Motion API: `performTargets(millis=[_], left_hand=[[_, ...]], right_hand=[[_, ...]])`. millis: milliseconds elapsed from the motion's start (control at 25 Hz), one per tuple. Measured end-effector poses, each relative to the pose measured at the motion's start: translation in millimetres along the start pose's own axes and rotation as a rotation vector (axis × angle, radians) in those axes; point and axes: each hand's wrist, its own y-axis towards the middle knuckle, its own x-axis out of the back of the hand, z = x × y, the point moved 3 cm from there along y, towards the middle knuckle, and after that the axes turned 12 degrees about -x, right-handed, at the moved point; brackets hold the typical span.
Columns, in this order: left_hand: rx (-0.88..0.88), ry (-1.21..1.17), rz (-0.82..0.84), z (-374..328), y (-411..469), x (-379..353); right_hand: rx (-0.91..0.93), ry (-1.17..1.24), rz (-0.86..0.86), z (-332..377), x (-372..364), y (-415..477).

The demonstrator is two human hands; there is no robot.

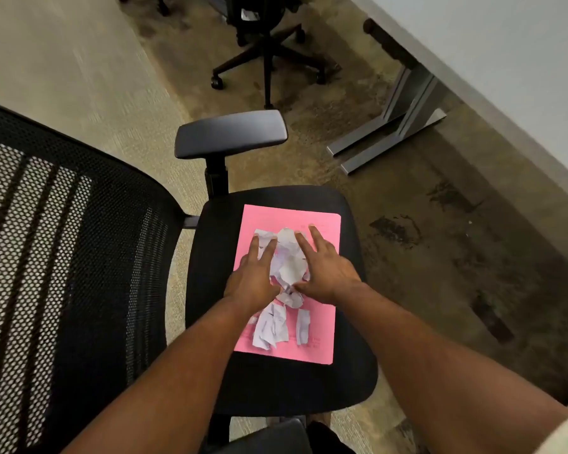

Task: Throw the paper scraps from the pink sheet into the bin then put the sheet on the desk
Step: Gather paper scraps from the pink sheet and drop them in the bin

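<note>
A pink sheet [322, 326] lies flat on the black seat of an office chair [276, 381]. White torn paper scraps [287, 262] are heaped at its middle, with a few more scraps [273, 326] lower on the sheet. My left hand [253, 276] rests on the left side of the heap, fingers spread. My right hand [322, 267] rests on the right side of the heap, fingers also spread. The two hands flank the pile and touch it; neither has lifted anything. No bin is in view.
The chair's mesh backrest [63, 257] fills the left, and its armrest [230, 132] stands beyond the seat. A white desk [505, 54] with grey metal legs [404, 116] runs along the right. A second black chair [269, 50] stands on the carpet farther off.
</note>
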Motion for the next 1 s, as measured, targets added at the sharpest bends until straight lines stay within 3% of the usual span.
performTargets(millis=[240,560,800,1000], left_hand=[[-0.008,0.007,0.033,8.4,22.4,-25.5],[-0.027,0.018,0.047,20.9,42.6,-24.2],[-0.046,-0.122,-0.084,16.9,42.8,-20.6],[-0.046,-0.094,-0.095,8.8,33.7,-10.5]], right_hand=[[0.019,-0.015,0.048,9.6,-40.0,26.7],[0.09,0.229,-0.076,18.6,-52.0,27.4],[0.048,0.374,-0.063,12.0,-43.7,18.9],[-0.011,0.475,-0.096,3.2,-33.6,1.7]])
